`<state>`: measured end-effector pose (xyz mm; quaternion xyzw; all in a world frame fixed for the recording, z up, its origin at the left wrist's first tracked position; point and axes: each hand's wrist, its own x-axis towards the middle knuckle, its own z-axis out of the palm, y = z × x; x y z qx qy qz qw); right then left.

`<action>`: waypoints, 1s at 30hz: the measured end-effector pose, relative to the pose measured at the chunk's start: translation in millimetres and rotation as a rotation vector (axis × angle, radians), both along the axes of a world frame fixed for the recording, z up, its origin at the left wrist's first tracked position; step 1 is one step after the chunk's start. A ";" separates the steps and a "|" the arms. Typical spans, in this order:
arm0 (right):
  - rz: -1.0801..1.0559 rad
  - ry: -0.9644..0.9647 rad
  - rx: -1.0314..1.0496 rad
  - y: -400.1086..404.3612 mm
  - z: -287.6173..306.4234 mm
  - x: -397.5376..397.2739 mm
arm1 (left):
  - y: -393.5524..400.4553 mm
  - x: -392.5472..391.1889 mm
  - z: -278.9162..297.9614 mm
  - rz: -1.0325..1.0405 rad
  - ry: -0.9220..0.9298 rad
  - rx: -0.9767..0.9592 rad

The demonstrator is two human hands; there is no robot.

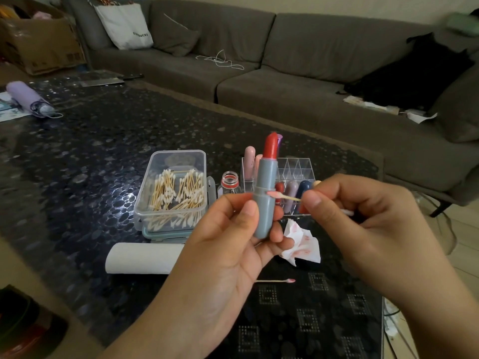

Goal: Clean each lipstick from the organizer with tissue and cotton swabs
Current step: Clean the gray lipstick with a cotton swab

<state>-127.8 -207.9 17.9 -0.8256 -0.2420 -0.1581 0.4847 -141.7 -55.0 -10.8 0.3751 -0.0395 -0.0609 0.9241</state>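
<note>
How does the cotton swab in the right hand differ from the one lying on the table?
The wooden-stick cotton swab held in the right hand is off the table, its pink-stained tip against the grey tube of the red lipstick. The used cotton swab lying on the dark table lies flat, untouched. Both tips are stained.

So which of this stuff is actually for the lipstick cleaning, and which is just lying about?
For the job:
left hand holding the grey lipstick
right hand with a cotton swab
swab box
clear organizer
stained tissue
tissue roll

Lying about:
purple umbrella
cardboard box
white tote bag
</note>
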 end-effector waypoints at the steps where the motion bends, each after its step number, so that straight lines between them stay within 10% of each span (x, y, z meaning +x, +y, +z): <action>1: 0.011 0.001 -0.003 1.9 -0.4 -0.6 | -1.1 -0.5 0.1 0.002 -0.003 0.004; 30: -0.001 -0.039 -0.033 -0.4 0.4 0.8 | -1.2 2.9 -1.3 -0.054 0.060 0.023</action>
